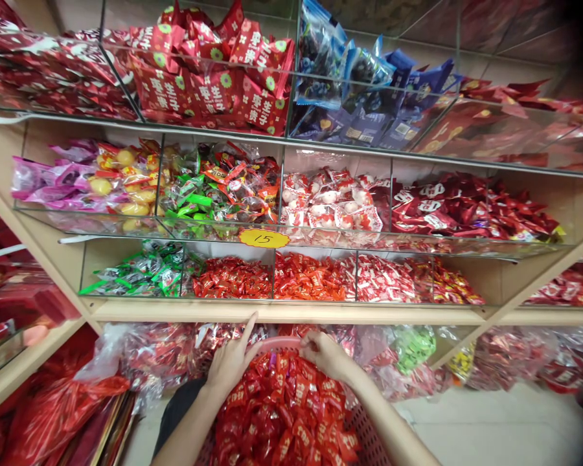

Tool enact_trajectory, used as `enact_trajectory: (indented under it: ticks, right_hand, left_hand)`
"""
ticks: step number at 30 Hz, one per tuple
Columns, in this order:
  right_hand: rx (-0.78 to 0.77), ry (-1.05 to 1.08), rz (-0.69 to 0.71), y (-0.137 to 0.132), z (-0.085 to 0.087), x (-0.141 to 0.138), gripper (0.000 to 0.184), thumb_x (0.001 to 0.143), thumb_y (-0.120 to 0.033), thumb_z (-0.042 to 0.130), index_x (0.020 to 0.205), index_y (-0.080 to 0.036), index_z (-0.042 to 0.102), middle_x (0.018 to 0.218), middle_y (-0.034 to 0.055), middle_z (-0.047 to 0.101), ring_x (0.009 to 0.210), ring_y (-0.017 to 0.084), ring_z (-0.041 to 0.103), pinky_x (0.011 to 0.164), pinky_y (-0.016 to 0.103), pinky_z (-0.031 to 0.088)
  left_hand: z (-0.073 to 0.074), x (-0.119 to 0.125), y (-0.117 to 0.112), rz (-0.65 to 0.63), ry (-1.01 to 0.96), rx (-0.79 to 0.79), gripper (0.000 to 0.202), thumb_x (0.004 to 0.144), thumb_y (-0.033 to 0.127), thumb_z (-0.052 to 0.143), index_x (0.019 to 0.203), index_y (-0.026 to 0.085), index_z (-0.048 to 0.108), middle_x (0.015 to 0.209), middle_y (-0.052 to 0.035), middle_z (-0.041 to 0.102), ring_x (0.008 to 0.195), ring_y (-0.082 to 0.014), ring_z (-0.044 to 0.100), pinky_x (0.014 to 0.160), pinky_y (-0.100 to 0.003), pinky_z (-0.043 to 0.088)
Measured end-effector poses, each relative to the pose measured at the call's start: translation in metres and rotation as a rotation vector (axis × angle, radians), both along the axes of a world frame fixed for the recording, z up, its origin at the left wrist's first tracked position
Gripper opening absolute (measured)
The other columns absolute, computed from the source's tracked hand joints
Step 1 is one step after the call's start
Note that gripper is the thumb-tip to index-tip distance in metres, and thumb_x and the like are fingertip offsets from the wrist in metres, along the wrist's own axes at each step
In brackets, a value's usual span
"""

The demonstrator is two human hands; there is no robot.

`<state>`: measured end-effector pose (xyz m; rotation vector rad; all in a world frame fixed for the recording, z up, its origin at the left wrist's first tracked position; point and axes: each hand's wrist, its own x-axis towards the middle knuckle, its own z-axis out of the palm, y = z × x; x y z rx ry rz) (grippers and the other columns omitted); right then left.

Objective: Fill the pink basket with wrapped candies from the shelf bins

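A pink plastic basket (284, 344) with perforated sides stands low in front of me. It is heaped with red-wrapped candies (284, 408) that carry gold lettering. My left hand (229, 362) is at the basket's far left rim, its index finger stretched out toward the shelf's wooden front edge (291, 312) and its thumb by the rim. On the far right rim, my right hand (326, 355) has its fingers curled in; whatever they may hold is hidden. Just above the hands, the lowest shelf row has orange-red wrapped candies (308, 277) and darker red candies (233, 277) in glass-divided compartments.
Higher shelves hold red packets (214, 84), blue packets (320, 58) and white-and-red candies (335, 200). A yellow price tag (263, 238) sits on the middle glass edge. Bagged goods (160, 356) lie under the shelf, with a red plastic bag (63, 408) at left.
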<state>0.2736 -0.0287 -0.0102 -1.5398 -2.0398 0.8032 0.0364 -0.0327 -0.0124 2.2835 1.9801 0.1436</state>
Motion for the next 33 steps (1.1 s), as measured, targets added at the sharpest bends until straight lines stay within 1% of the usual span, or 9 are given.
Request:
enact_trajectory:
  ticks: [4,8,10,13,16,18,20,28,33]
  right_hand:
    - [0.117,0.012,-0.076,0.001,0.019,-0.002,0.018,0.077,-0.030,0.045,0.069,-0.018,0.056,0.063,0.0011,0.058,0.060,0.013,0.050,0.056,0.022,0.034]
    - [0.284,0.034,-0.174,0.013,0.056,0.000,0.024,0.082,-0.034,0.037,0.071,-0.018,0.053,0.061,0.0013,0.056,0.056,0.013,0.049,0.056,0.023,0.034]
    - [0.379,-0.056,-0.223,0.027,0.074,0.002,0.021,0.082,-0.030,0.037,0.078,-0.018,0.053,0.068,0.0024,0.056,0.062,0.014,0.051,0.061,0.024,0.036]
    - [0.475,-0.305,-0.353,0.057,0.090,0.003,0.023,0.080,-0.029,0.042,0.098,-0.017,0.051,0.094,0.0086,0.054,0.089,0.020,0.049,0.075,0.029,0.036]
    - [0.366,-0.531,-0.424,0.087,0.091,0.003,0.052,0.074,-0.038,0.052,0.119,-0.017,0.038,0.120,0.0154,0.038,0.108,0.029,0.037,0.080,0.038,0.035]
    - [0.241,-0.601,-0.418,0.102,0.085,0.003,0.067,0.070,-0.044,0.055,0.126,-0.017,0.030,0.128,0.0171,0.030,0.113,0.032,0.031,0.082,0.044,0.033]
    - [0.163,-0.625,-0.408,0.112,0.078,0.003,0.072,0.069,-0.048,0.055,0.128,-0.017,0.027,0.129,0.0177,0.028,0.114,0.033,0.030,0.083,0.047,0.031]
    - [0.289,-0.611,-0.476,0.114,0.064,0.005,0.057,0.070,-0.045,0.055,0.116,-0.016,0.040,0.117,0.0153,0.042,0.105,0.029,0.039,0.079,0.041,0.035]
    - [0.334,-0.452,-0.494,0.110,0.063,0.008,0.043,0.070,-0.033,0.055,0.109,-0.017,0.047,0.111,0.0134,0.046,0.101,0.028,0.042,0.076,0.038,0.037]
  left_hand:
    - [-0.002,-0.001,0.001,-0.017,-0.007,0.002,0.061,0.085,0.051,0.017,0.137,0.024,-0.001,0.072,-0.0065,0.063,0.069,-0.0205,0.062,0.062,-0.025,0.039]
    - [-0.004,-0.002,0.001,-0.035,-0.020,0.014,0.061,0.086,0.050,0.017,0.136,0.025,-0.005,0.072,-0.0060,0.063,0.069,-0.0209,0.061,0.062,-0.026,0.039]
    - [-0.004,-0.003,0.001,-0.027,-0.022,0.003,0.061,0.086,0.050,0.017,0.136,0.024,-0.006,0.073,-0.0060,0.063,0.070,-0.0204,0.061,0.063,-0.026,0.039]
    - [-0.002,-0.002,0.000,-0.019,-0.030,-0.017,0.061,0.086,0.049,0.018,0.136,0.025,-0.006,0.076,-0.0057,0.063,0.073,-0.0193,0.060,0.065,-0.025,0.039]
    - [-0.001,-0.002,-0.001,-0.010,-0.023,-0.007,0.060,0.086,0.049,0.019,0.136,0.026,-0.003,0.077,-0.0054,0.062,0.074,-0.0188,0.060,0.065,-0.024,0.039]
    - [-0.002,-0.002,-0.001,-0.001,-0.016,0.005,0.060,0.086,0.050,0.018,0.137,0.025,-0.002,0.076,-0.0058,0.062,0.074,-0.0189,0.060,0.065,-0.025,0.039]
    - [-0.004,-0.003,-0.001,-0.008,-0.026,0.006,0.060,0.085,0.051,0.016,0.136,0.025,-0.003,0.076,-0.0060,0.063,0.074,-0.0189,0.060,0.066,-0.025,0.039]
    - [-0.006,-0.004,0.001,-0.028,-0.038,0.033,0.061,0.085,0.051,0.016,0.136,0.025,-0.005,0.075,-0.0058,0.063,0.073,-0.0196,0.060,0.063,-0.024,0.038]
    - [-0.005,-0.004,0.000,-0.036,-0.030,0.043,0.060,0.085,0.051,0.015,0.136,0.026,-0.005,0.074,-0.0053,0.063,0.071,-0.0196,0.061,0.062,-0.024,0.038]
